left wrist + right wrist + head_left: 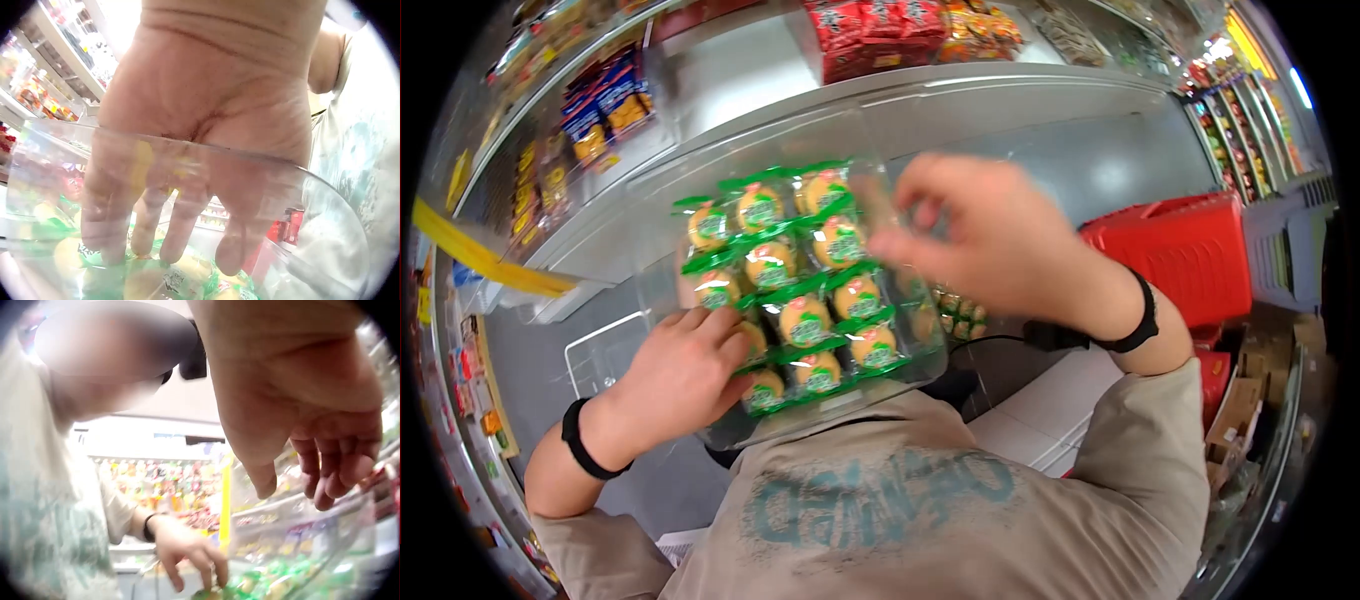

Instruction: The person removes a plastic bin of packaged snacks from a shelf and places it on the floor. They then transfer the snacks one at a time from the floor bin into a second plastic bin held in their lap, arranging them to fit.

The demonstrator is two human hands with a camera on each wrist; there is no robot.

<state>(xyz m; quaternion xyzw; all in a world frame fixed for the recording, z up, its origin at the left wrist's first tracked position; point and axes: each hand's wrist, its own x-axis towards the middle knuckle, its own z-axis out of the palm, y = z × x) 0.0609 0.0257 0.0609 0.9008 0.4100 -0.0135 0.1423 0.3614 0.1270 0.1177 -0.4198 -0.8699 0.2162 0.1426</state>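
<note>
A clear plastic box (840, 402) holds rows of round yellow snack cakes in green-and-clear wrappers (805, 320). My left hand (690, 365) reaches over the box's near left side, its fingertips on the wrapped cakes in the lower left. Seen through the clear wall in the left wrist view, the fingers (181, 231) hang down, spread, over the packets. My right hand (990, 235), blurred, hovers by the box's right side with fingers loosely bent. Nothing shows between its thumb and fingers in the right wrist view.
Beyond the box runs a shelf (750, 75) with red packs (880, 35) and blue snack bags (605, 105). A red basket (1175, 255) stands to the right. More green-wrapped cakes (962, 312) lie below the box's right side. A yellow strip (490, 255) crosses the left.
</note>
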